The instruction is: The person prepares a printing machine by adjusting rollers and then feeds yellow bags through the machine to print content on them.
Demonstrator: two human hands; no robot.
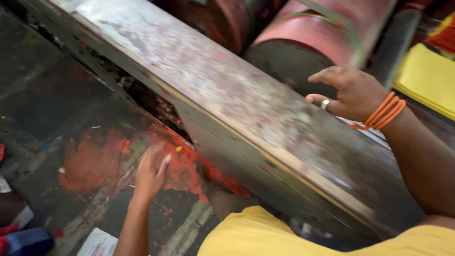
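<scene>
While the right hand (348, 92) is hovering open, holding nothing, above the stained metal beam (227, 95), the left hand (150, 171) is reaching, fingers loose and empty, toward the orange-red pigment (92, 161) smeared on the floor (38, 95) beside the beam's lower edge; nothing is gripped yet.

Metal machine bed (222, 90): worn, matt, paint-stained; roller (327, 33) smooth, red-coated (faintly glossy); floor (90, 161) rough, smeared with orange pigment

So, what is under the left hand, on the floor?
Under the left hand lies an orange-red stain on the dark floor, reaching to the base of the metal machine. The patch directly beneath the palm is covered.
</scene>
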